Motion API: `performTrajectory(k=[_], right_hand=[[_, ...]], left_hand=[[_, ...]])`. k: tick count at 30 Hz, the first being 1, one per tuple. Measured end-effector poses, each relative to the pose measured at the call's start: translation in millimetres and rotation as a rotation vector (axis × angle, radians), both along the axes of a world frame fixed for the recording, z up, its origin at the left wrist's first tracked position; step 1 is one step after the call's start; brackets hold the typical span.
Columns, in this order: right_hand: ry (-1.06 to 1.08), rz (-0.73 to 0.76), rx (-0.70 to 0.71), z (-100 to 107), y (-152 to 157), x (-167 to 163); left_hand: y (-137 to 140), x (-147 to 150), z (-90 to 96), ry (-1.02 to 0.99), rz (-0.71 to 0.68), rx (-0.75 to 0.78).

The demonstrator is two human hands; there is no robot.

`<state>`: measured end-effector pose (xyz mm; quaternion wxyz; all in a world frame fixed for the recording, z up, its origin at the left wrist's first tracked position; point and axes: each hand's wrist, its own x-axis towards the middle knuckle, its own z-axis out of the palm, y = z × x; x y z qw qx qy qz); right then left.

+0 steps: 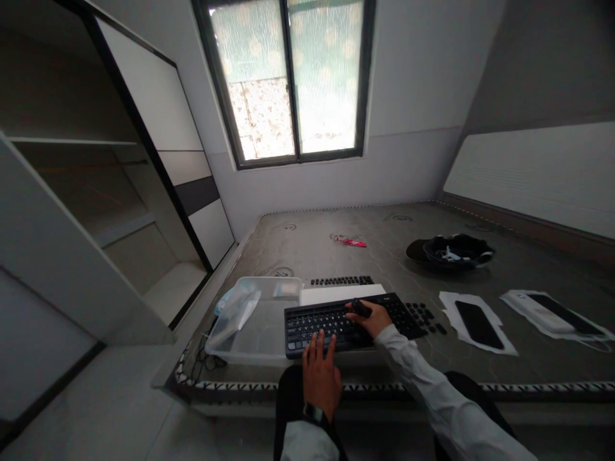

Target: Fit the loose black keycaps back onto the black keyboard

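Note:
A black keyboard (307, 323) lies near the mattress's front edge. My left hand (321, 371) rests with its fingers stretched out over the keyboard's front edge. My right hand (372, 320) is closed around a short, dark, rounded object (361, 308) above the right half of the keys; its exact kind I cannot make out. Loose black keycaps (342, 280) stand in rows behind the keyboard, and more keycaps (423, 317) lie to its right. A white flat sheet or box (343, 293) shows just behind the keyboard.
To the left stands a clear plastic box (259, 342) with a plastic bag (237, 304) in it. A red packet (350, 242) and a dark cap (456, 251) lie farther back. Two dark phones, a nearer phone (478, 325) and a farther phone (564, 314), rest on white wrappings at right.

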<state>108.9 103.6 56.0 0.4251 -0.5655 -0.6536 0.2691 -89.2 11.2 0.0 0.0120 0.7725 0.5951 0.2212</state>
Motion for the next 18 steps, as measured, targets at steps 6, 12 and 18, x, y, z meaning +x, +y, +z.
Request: performTrajectory(k=[6,12,18], right_hand=[[0.222,0.014,0.065,48,-39,-13],[0.260,0.120,0.086,65,-57,-19],[0.376,0.194,-0.056,16,-70,-19]], left_hand=[[-1,1,1.6,0.012,0.006,0.025],[0,1,0.4,0.036,0.006,0.030],[1,1,-0.8,0.029,0.010,0.027]])
